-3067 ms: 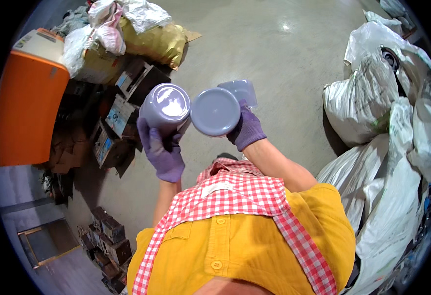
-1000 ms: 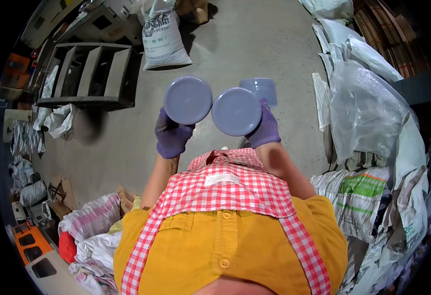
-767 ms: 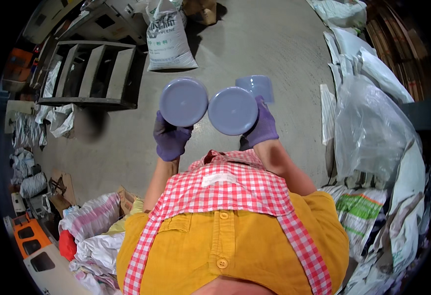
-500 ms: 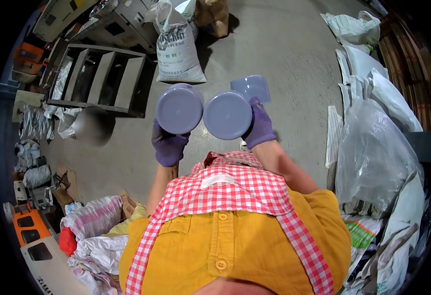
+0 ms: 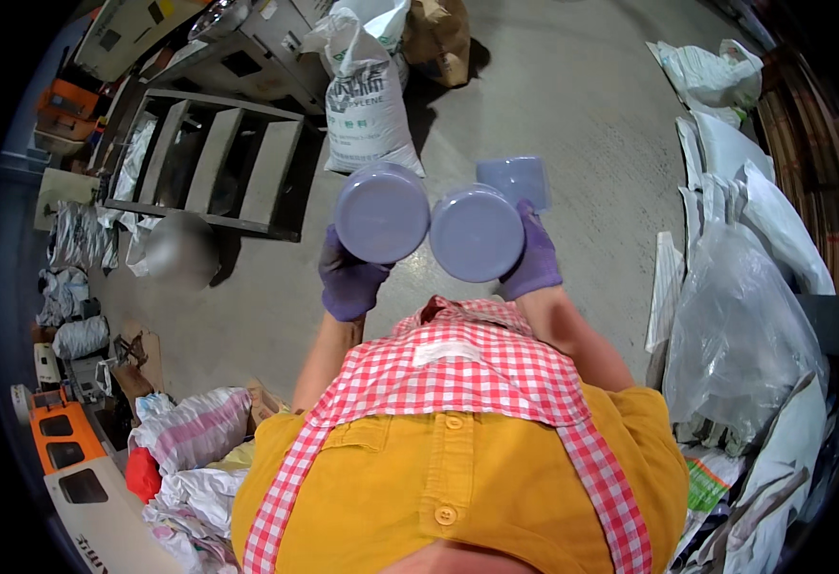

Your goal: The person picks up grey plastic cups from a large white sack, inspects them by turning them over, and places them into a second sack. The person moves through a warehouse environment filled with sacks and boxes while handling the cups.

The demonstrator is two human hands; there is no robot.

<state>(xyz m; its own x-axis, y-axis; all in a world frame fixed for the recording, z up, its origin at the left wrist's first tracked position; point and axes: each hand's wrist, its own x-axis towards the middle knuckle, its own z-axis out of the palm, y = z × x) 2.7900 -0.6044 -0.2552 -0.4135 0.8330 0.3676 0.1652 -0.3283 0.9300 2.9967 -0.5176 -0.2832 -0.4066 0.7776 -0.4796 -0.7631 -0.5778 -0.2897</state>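
Note:
Both my hands wear purple gloves and are raised in front of my chest. My left hand (image 5: 350, 287) is closed on a round, smooth, lavender-blue plastic container (image 5: 381, 214), gripping its lower left side. A second round container (image 5: 477, 233) of the same colour is in my right hand (image 5: 534, 256), the gloved fingers at its right side. The flat round ends of the two face me and nearly touch. Just beyond the right one shows a third, paler container (image 5: 515, 182), seen from the side, next to my right fingertips; how it is held is hidden.
A full white woven sack (image 5: 371, 120) stands ahead, with a brown paper bag (image 5: 438, 43) behind. To the left are metal steps (image 5: 214, 161) and piled sacks (image 5: 199, 430). Clear plastic sheeting (image 5: 740, 325) and stacked cardboard (image 5: 809, 172) line the right side of the grey floor.
The surroundings have shifted slightly right and down in the view. The containers have shifted right with my hands, and my grip looks the same.

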